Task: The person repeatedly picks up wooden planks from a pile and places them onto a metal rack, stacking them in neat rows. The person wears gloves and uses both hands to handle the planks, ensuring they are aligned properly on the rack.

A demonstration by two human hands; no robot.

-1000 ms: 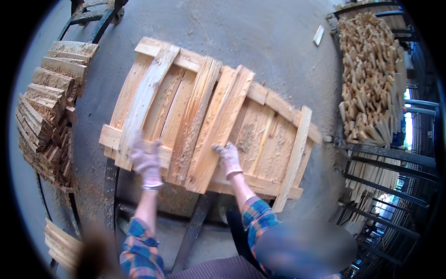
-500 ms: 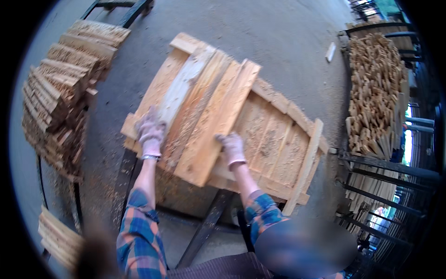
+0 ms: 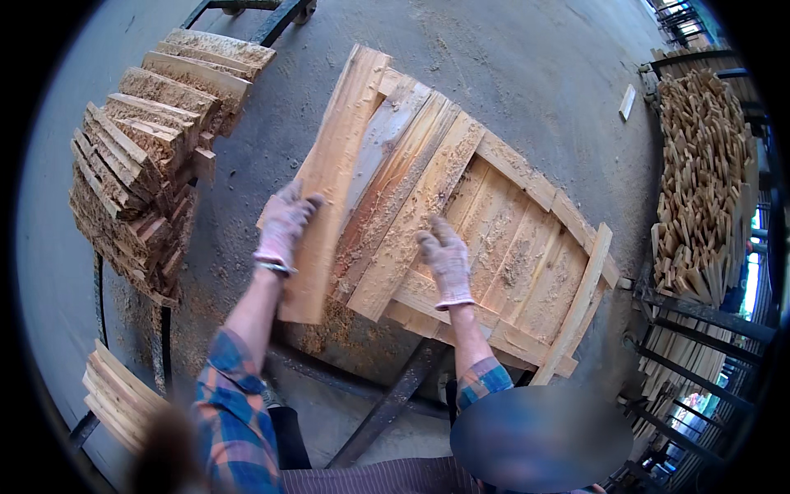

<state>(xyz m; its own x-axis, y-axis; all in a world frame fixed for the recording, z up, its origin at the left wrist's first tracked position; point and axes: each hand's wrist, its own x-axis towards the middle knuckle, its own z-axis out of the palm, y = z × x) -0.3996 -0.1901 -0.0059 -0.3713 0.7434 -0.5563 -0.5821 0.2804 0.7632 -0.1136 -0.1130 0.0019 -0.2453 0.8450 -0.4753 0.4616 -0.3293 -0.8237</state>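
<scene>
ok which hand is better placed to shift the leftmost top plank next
Left, probably: the left hand holds the plank at its left edge, thumb over the top face. The right hand is farther off, with other boards between.

– What pattern do the sleeves (image 3: 234,412) carry?
– Blue-and-orange plaid; the cloth (image 3: 387,477) at the waist is dark purplish with fine pale stripes. Both the left glove (image 3: 285,226) and right glove (image 3: 447,263) are dusty pink.
– And the timber?
– The held board (image 3: 337,177) is honey-tan, one plank (image 3: 388,128) greyish white, its neighbour (image 3: 374,222) streaked reddish brown.
</scene>
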